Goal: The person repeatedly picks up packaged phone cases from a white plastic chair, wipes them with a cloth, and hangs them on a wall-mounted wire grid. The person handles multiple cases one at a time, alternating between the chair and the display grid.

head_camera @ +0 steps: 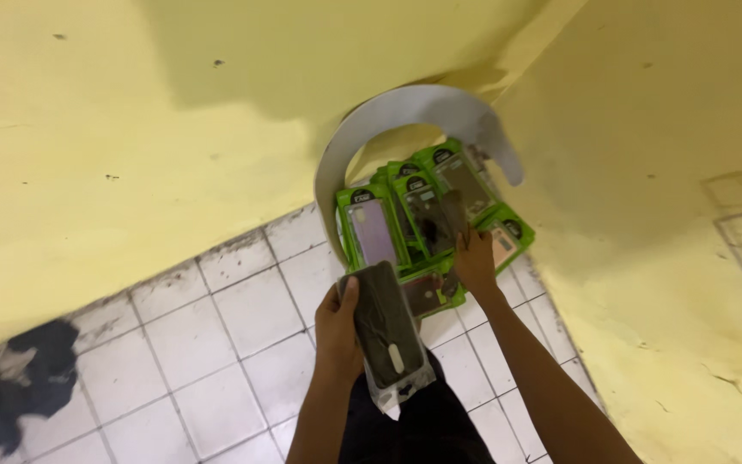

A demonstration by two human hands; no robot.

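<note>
My left hand (337, 328) grips a dark phone case in a clear plastic sleeve (386, 331), held upright in front of me. My right hand (477, 260) reaches forward and rests on a pile of green-framed phone case packages (427, 225) lying on the tiled floor in the corner. One package at the left of the pile shows a lilac case (372, 232); others show dark cases. The fingers of the right hand touch a package near the pile's right side; whether they grip it is unclear.
A curved white sheet (405, 116) arches over the pile against the yellow walls (130, 146). White floor tiles (216, 335) spread to the left. A dark cloth bundle (19, 382) lies at the far left. My dark trousers show at the bottom.
</note>
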